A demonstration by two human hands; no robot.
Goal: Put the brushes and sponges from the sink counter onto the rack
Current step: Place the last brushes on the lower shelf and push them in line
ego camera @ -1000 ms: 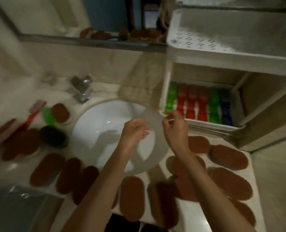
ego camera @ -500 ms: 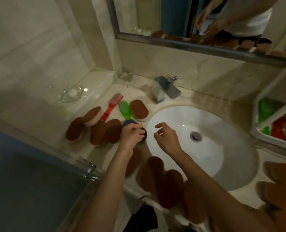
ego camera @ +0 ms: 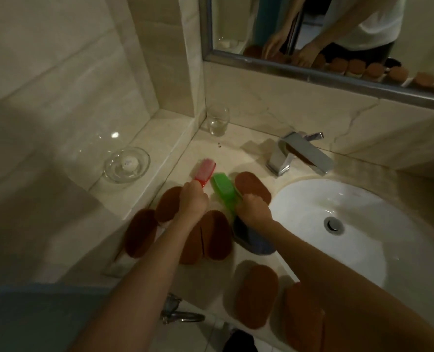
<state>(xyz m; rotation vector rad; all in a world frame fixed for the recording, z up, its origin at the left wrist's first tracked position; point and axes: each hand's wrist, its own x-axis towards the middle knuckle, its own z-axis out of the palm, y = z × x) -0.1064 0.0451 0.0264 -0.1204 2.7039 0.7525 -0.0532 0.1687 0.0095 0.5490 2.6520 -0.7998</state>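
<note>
**Both hands on brush handles, left of the basin**

The white sink basin [ego camera: 337, 224] fills the right of the counter, and everything in play sits to its left. The marble counter [ego camera: 249, 148] there is crowded with brown oval sponges: one just behind the hands near the tap [ego camera: 252, 185], several packed together to the far left of the basin [ego camera: 141, 236], and more along the front edge [ego camera: 257, 295]. A dark blue brush [ego camera: 251, 237] lies against the basin's left rim. The rack is out of sight from here.

The left hand [ego camera: 194, 201] is closed round the handle of the red brush [ego camera: 205, 171]. The right hand [ego camera: 255, 212] is closed round the handle of the green brush [ego camera: 223, 189]. Both brush heads point away from the basin toward the back corner, and look raised or just lifting, though blur makes that hard to judge.

The risk, I'd say, is the clutter. A drinking glass [ego camera: 218, 120] stands in the back corner and a glass soap dish [ego camera: 127, 165] on the ledge further left; a wide swing with two long brushes could clip either, or drag a sponge into the basin.
</note>
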